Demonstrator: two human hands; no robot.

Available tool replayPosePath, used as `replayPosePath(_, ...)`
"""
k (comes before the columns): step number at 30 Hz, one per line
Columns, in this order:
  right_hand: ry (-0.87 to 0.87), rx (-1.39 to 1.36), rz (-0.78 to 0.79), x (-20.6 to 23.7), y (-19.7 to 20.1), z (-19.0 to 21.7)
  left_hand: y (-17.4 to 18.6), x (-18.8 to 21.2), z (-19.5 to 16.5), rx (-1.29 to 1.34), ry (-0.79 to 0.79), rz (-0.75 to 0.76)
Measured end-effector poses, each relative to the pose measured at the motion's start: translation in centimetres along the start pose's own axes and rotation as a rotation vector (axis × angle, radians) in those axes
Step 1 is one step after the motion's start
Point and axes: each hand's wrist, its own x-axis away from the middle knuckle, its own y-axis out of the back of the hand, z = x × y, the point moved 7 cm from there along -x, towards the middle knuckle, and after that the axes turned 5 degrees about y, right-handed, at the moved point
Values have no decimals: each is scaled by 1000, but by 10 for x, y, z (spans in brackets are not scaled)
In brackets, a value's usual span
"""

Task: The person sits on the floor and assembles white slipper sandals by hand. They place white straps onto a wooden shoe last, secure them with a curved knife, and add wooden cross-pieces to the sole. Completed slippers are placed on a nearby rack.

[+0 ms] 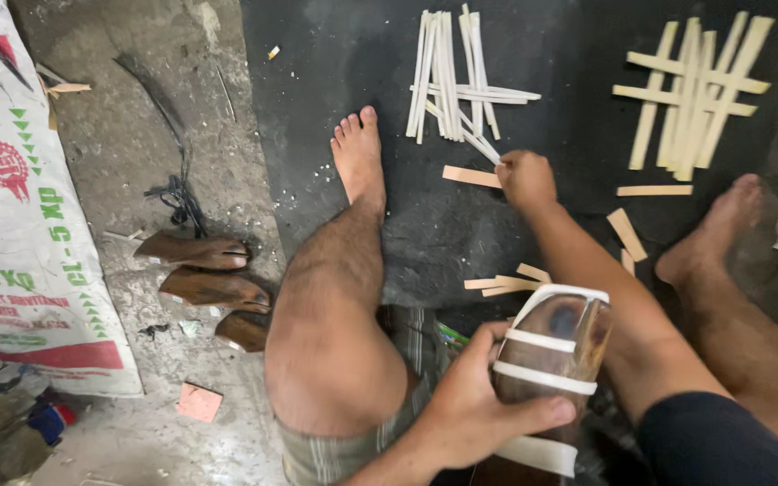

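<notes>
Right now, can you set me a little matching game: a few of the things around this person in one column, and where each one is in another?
Things:
1. left hand
2. right hand
3. brown wooden pieces
4. printed sack

Places:
A. far left edge of the floor
B. on the grey floor left of the bent knee
C. gripping a brown wooden block wrapped in pale strips
D. reaching among pale strips on the black mat

Pairs: 1-C, 2-D, 3-B, 4-A
</notes>
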Motion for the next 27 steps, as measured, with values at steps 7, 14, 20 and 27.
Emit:
replayPosePath(7, 70, 192, -29, -20, -30, 2, 10, -15, -6, 101, 90, -13)
replayPosePath(14, -420, -735, 443, 19, -8, -20, 1, -5, -2, 42, -31, -5)
replayPosePath(20, -154, -682, 188, 56, 92, 8, -8, -3, 9, 292, -140, 72)
replayPosePath(27, -20, -815, -120, 118, 167, 50, -33, -61, -41, 718, -138, 227)
